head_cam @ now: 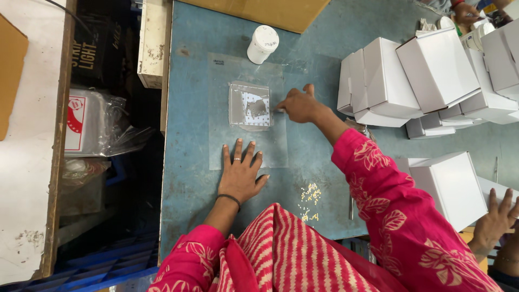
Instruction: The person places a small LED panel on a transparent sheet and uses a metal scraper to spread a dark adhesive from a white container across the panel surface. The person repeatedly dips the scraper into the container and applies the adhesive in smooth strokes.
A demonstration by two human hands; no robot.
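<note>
My left hand (241,171) lies flat with fingers spread on the near edge of a clear plastic sheet (227,81) on the blue table (189,178). My right hand (300,105) reaches to the right edge of a small clear packet (250,106) resting on the sheet. Its fingertips pinch a small white piece beside the packet. The packet shows a dotted white card and a grey square inside. A white round jar (263,44) stands beyond the sheet.
Stacked white cardboard boxes (427,75) fill the right side, with another white box (453,186) nearer. Small yellow-white beads (310,201) lie scattered near my body. Another person's hand (494,219) rests at the right edge. A brown board (270,11) lies at the far edge.
</note>
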